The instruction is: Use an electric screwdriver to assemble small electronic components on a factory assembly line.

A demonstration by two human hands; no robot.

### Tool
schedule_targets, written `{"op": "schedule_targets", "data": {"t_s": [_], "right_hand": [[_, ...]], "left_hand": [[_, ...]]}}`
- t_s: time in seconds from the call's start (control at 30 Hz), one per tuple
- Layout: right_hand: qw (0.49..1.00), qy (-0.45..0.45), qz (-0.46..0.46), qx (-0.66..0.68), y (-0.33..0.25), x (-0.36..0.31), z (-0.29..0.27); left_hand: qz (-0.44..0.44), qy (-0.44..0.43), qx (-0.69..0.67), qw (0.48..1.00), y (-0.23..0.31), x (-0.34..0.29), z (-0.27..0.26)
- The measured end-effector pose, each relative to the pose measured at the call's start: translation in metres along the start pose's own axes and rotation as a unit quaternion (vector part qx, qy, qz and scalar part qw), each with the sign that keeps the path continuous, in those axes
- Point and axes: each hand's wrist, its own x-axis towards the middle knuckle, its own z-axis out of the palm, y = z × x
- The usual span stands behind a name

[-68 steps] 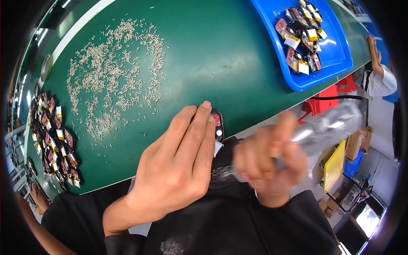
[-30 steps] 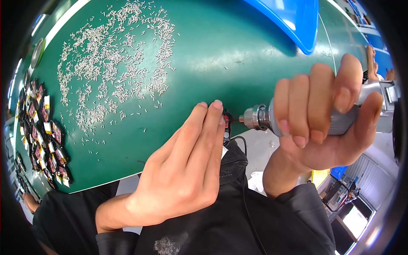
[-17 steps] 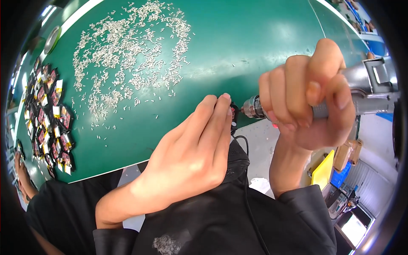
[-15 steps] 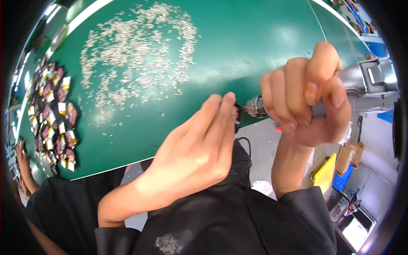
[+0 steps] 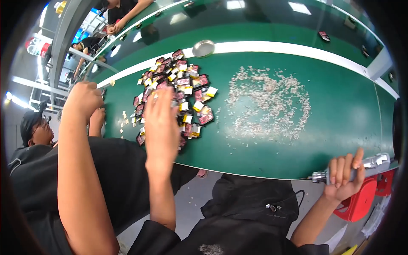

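My left hand [image 5: 161,131] reaches over a cluster of small black parts [image 5: 205,115] with reddish faces and yellow-and-white tabs, on the green table [image 5: 204,148]. Its fingers are stretched out and slightly blurred; I see nothing held in them, though the fingertips overlap the parts. Low at the right, my right hand [image 5: 345,175] is wrapped round a grey-and-silver power screwdriver [image 5: 376,163], its bit pointing left along the table's front edge. Between the hands, many tiny silvery pieces [image 5: 270,87] lie scattered on the tabletop.
A co-worker's bare arm [image 5: 80,170] extends over the table at my left. Beyond the black parts, a round metal dish [image 5: 203,48] sits by the white rail [image 5: 263,47]. Another black part [image 5: 324,36] lies past the rail. A red stool [image 5: 359,199] stands below my right hand.
My view has swung left. My left hand has left the black part at the screwdriver's tip and moved to the cluster. My right hand still grips the screwdriver, now lower and farther right in view.
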Motion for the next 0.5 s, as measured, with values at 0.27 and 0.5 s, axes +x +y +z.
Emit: {"op": "schedule_targets", "data": {"t_s": [0.27,0.5], "right_hand": [[0.988,0.152,-0.001,-0.012,0.018,-0.011,0.006],[0.992,0.124,-0.025,0.004,0.011,-0.019,-0.006]], "left_hand": [[0.174,-0.064,-0.213,0.959,0.126,0.018,0.017],[0.360,-0.123,-0.270,0.885,0.221,0.036,0.052]]}}
